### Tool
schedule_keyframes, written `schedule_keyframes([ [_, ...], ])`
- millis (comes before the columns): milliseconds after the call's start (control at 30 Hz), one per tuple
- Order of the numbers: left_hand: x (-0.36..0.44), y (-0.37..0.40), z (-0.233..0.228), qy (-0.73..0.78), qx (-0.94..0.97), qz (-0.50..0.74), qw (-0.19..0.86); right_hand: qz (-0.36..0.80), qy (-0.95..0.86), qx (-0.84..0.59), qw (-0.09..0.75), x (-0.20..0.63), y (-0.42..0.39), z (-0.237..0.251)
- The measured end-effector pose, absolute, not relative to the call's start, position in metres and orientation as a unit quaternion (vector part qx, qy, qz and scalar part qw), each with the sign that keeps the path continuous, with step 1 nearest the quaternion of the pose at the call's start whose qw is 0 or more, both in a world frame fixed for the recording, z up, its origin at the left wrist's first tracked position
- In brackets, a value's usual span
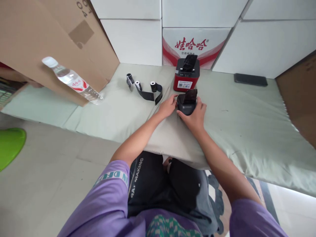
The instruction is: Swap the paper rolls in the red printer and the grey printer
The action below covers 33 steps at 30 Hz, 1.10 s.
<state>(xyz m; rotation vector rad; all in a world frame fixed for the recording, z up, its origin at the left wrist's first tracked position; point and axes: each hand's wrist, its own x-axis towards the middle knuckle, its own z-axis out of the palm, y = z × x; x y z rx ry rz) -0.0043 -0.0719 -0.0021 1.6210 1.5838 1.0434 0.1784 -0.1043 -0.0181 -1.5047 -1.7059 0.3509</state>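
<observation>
- Nearest the camera are the person's purple short sleeves [108, 200] and dark trousers, just below the near edge of the pale green padded mat [247, 131] that carries everything.
- The right hand [195, 116] cups the near and right side of a small black label printer with its lid raised [187, 102], fingers curled round its body and touching it.
- The left hand [168, 106] lies flat beside the printer's left side, fingers loosely together, fingertips touching its edge.
- That small black printer sits around the middle of the mat, well in from the near edge.
- Just behind it, towards the far edge, stands a red and black box-shaped printer with an open top flap [186, 75]; the two are near but apart.
- Left of the red printer, near the far edge, lie small rolls with a trailing black ribbon strip [148, 92].
- A clear plastic water bottle with a white cap [72, 80] leans tilted against a brown cardboard box [44, 42] at the far left corner.
- A flat black rectangular phone-like slab [250, 79] rests at the far right edge.
</observation>
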Motion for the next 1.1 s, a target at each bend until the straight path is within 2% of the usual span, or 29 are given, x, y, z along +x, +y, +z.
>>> schedule_keyframes([
  [100, 0.007, -0.080, 0.003, 0.649, 0.614, 0.337, 0.298, 0.132, -0.681, -0.594, 0.408, 0.181, -0.100, -0.019],
  [300, 0.016, -0.086, 0.014, 0.663, 0.643, 0.313, 0.221, 0.146, -0.729, -0.555, 0.374, 0.186, -0.094, -0.014],
  [400, 0.020, -0.086, 0.017, 0.693, 0.643, 0.270, 0.181, 0.169, -0.722, -0.545, 0.391, 0.186, -0.094, -0.012],
  [533, 0.023, -0.084, 0.015, 0.694, 0.647, 0.255, 0.189, 0.220, -0.697, -0.527, 0.434, 0.184, -0.095, -0.013],
  [767, 0.005, -0.064, -0.001, 0.602, 0.658, 0.340, 0.298, 0.304, -0.634, -0.558, 0.441, 0.186, -0.097, -0.008],
  [900, -0.010, -0.043, -0.019, 0.486, 0.669, 0.395, 0.400, 0.309, -0.632, -0.548, 0.453, 0.187, -0.096, -0.010],
  [1100, -0.020, -0.020, -0.034, 0.395, 0.641, 0.418, 0.509, 0.309, -0.649, -0.509, 0.473, 0.190, -0.091, -0.018],
])
